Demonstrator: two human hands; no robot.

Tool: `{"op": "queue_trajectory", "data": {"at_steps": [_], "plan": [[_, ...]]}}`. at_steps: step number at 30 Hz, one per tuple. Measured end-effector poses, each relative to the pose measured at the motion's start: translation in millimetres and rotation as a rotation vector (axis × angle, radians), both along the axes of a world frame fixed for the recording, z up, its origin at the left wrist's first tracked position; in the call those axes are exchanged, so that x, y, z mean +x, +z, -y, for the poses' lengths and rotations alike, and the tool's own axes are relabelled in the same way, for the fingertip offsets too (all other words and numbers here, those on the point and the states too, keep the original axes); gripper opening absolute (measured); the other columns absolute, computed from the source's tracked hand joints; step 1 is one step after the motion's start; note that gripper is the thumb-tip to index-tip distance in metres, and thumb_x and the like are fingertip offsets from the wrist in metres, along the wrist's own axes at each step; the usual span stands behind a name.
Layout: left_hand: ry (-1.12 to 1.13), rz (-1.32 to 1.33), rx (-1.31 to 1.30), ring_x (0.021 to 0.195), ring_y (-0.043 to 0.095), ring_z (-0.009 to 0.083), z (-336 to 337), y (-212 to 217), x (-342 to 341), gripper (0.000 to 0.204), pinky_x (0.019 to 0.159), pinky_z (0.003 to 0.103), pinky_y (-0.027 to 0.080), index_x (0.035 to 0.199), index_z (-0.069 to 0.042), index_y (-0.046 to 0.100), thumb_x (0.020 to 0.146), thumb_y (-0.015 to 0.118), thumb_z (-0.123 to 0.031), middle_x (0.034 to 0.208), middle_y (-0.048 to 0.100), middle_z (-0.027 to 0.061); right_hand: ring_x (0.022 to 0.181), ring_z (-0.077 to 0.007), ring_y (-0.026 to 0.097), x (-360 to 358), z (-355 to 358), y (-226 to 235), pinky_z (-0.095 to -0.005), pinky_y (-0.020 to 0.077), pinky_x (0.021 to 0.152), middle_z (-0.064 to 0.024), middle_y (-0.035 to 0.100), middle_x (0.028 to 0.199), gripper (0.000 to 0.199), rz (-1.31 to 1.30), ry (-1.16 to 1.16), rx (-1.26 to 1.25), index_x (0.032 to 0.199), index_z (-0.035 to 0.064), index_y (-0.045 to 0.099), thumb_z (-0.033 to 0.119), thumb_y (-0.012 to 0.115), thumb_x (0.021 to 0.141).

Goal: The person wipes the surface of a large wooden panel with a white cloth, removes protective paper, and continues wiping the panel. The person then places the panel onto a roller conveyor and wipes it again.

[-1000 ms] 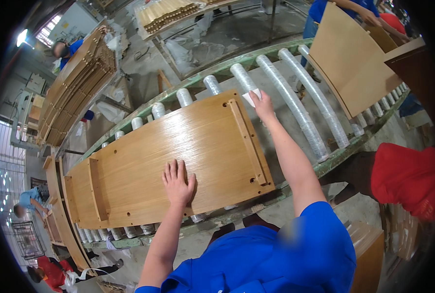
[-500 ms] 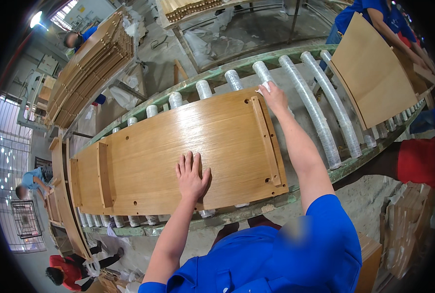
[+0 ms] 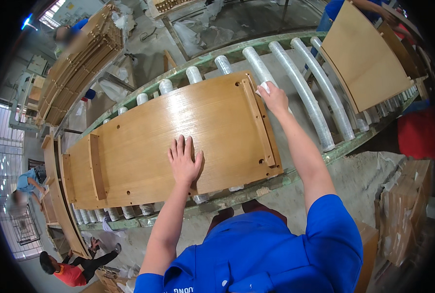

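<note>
A long brown wooden panel [image 3: 144, 161] lies flat on the roller conveyor in front of me. My left hand [image 3: 184, 161] rests on its surface, fingers spread and empty. At the panel's right end, near the far corner, my right hand [image 3: 275, 99] presses a white cloth [image 3: 263, 89] against the edge, its fingers closed around it. A wooden strip [image 3: 258, 122] runs along that end, just inside the edge. Two more strips stand toward the left end, the taller one [image 3: 96, 166] further in. Several small dark holes dot the panel near its edges.
Plastic-wrapped rollers [image 3: 300, 88] continue right in a green frame [image 3: 342, 152]. A person there handles a light brown panel [image 3: 366, 56]. Stacked boards [image 3: 81, 63] stand at far left; wrapped bundles [image 3: 405, 210] sit at lower right. Other people are at the left.
My right hand with the cloth has slid from the far right corner a little way along the end edge toward me. The left hand stays flat on the panel. My view has shifted slightly.
</note>
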State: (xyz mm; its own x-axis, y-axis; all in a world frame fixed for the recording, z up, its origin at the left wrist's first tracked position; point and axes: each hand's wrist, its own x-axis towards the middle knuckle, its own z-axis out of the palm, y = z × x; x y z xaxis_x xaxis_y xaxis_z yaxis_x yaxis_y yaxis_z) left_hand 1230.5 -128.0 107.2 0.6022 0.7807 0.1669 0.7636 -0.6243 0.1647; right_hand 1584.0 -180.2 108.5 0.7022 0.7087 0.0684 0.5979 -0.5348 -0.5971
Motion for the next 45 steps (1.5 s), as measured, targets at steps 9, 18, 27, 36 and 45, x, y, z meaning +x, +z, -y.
{"op": "queue_trajectory", "data": {"at_steps": [9, 18, 27, 36, 45], "plan": [[-0.005, -0.015, 0.035, 0.133, 0.026, 0.0314, 1, -3, -3, 0.056, 0.108, 0.049, 0.018, 0.133, -0.014, 0.042, 0.085, 0.052, -0.04, 0.14, 0.036, 0.0111, 0.076, -0.0369, 0.063, -32, 68, -3, -0.045, 0.0478, 0.066, -0.0192, 0.065, 0.077, 0.041, -0.049, 0.039, 0.031, 0.097, 0.0092, 0.06, 0.048, 0.052, 0.085], [-0.01, -0.026, 0.041, 0.133, 0.026, 0.0312, 2, -2, -2, 0.056, 0.109, 0.047, 0.018, 0.134, -0.014, 0.042, 0.085, 0.051, -0.041, 0.14, 0.036, 0.0114, 0.072, -0.037, 0.062, -34, 77, -2, -0.0456, 0.0466, 0.062, -0.0186, 0.064, 0.073, 0.04, -0.011, 0.044, 0.08, 0.093, 0.009, 0.06, 0.047, 0.053, 0.084], [-0.025, 0.011, 0.068, 0.131, 0.029, 0.0332, 0, -7, -5, 0.056, 0.107, 0.05, 0.02, 0.133, -0.016, 0.043, 0.084, 0.052, -0.043, 0.14, 0.036, 0.0116, 0.071, -0.0368, 0.062, -52, 120, -1, -0.0448, 0.0467, 0.061, -0.018, 0.063, 0.072, 0.038, -0.065, 0.046, 0.072, 0.092, 0.0109, 0.06, 0.048, 0.054, 0.083], [-0.007, -0.071, 0.066, 0.134, 0.024, 0.0293, 2, -6, -4, 0.056, 0.109, 0.047, 0.017, 0.135, -0.016, 0.04, 0.088, 0.047, -0.045, 0.142, 0.033, 0.0095, 0.072, -0.0351, 0.062, -94, 189, 7, -0.0428, 0.0481, 0.063, -0.0144, 0.065, 0.075, 0.031, -0.138, 0.038, -0.011, 0.092, 0.0135, 0.061, 0.043, 0.059, 0.083], [0.01, -0.093, 0.013, 0.136, 0.021, 0.0293, 7, -5, -4, 0.058, 0.111, 0.048, 0.013, 0.137, -0.015, 0.037, 0.089, 0.044, -0.047, 0.145, 0.03, 0.0094, 0.071, -0.0346, 0.062, -106, 220, 8, -0.043, 0.0476, 0.06, -0.0127, 0.064, 0.074, 0.028, -0.113, 0.043, -0.028, 0.089, 0.014, 0.06, 0.041, 0.061, 0.081]]}}
